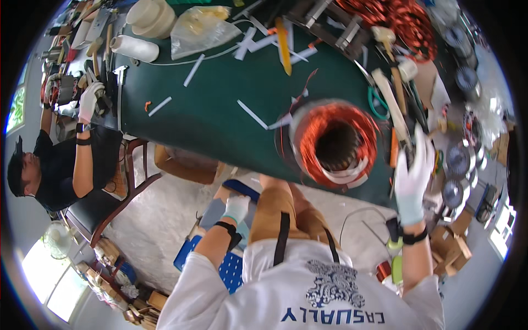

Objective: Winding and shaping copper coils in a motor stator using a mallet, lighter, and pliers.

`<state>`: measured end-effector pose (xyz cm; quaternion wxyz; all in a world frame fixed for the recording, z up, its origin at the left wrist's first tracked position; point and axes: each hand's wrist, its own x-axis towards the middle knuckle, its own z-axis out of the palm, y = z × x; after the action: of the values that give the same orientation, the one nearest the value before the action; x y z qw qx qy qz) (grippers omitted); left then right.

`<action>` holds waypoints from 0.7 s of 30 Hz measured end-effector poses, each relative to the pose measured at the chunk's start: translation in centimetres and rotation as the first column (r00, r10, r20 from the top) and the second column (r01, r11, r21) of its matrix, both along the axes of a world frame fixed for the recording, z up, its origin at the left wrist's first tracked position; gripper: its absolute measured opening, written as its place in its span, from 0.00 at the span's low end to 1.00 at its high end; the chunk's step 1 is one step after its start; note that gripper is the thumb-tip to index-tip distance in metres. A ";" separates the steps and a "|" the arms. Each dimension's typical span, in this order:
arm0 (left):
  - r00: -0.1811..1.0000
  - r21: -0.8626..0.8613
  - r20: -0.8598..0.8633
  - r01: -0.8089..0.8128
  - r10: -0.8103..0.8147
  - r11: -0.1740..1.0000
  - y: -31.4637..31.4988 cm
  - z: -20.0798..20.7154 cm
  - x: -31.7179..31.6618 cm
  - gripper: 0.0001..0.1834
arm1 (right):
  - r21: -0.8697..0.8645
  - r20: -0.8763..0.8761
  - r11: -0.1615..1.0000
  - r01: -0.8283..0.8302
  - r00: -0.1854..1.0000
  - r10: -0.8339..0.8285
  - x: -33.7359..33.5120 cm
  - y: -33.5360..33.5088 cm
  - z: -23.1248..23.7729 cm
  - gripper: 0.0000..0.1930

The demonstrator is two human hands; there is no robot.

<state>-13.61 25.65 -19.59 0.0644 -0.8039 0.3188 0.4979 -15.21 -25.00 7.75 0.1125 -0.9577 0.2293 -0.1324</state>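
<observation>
My gloved right hand (415, 173) reaches to the table's right edge, fingers stretched out and apart. Its thumb and fingertips are beside a dark tool (407, 149), whose kind I cannot make out. My gloved left hand (237, 209) hangs low, away from the tabletop, near a blue slipper (242, 188). Its fingers look curled in, and whatever they may hold is hidden. Between the hands, on the table's near edge, stands a motor stator (308, 132) with red copper windings (316, 124) around its dark slotted bore. White insulation shows at its near rim.
Green-topped table (209, 121) carries scattered white strips (253, 114), a yellow blade-like tool (283, 47), green-handled scissors (377, 103) and a mallet (385, 38). Red wire coils (410, 27) lie at the far right. On the left, a co-worker (60, 159) sits handling another wound part.
</observation>
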 end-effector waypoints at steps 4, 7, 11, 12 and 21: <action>0.987 0.040 0.152 0.054 -0.060 0.998 -2.2 -8.0 -0.6 0.14 | 0.283 -0.092 0.957 -0.058 0.992 0.088 -8.6 1.4 -10.3 0.20; 0.881 -0.076 0.461 0.157 -0.105 0.985 1.7 -13.4 -1.7 0.19 | 0.320 -0.111 0.936 -0.144 0.976 0.188 -6.6 0.4 -14.2 0.19; 0.907 -0.187 0.420 0.105 -0.017 0.977 0.5 -20.5 -2.7 0.15 | 0.367 -0.187 0.908 -0.203 0.940 0.286 -5.1 -0.7 -17.4 0.17; 0.924 -0.211 0.383 0.101 -0.013 0.972 -0.6 -21.8 -3.1 0.16 | 0.373 -0.220 0.906 -0.200 0.930 0.295 -5.1 -0.8 -17.6 0.17; 0.978 -0.331 0.190 0.151 -0.091 0.931 -8.5 -23.4 0.6 0.17 | 0.469 -0.332 0.870 -0.152 0.883 0.333 -5.6 -1.1 -16.4 0.14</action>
<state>-13.00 17.11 -43.00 -0.0192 -0.8215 0.4431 0.3584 -20.80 -26.07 -8.62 0.2871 -0.9368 0.1462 0.1366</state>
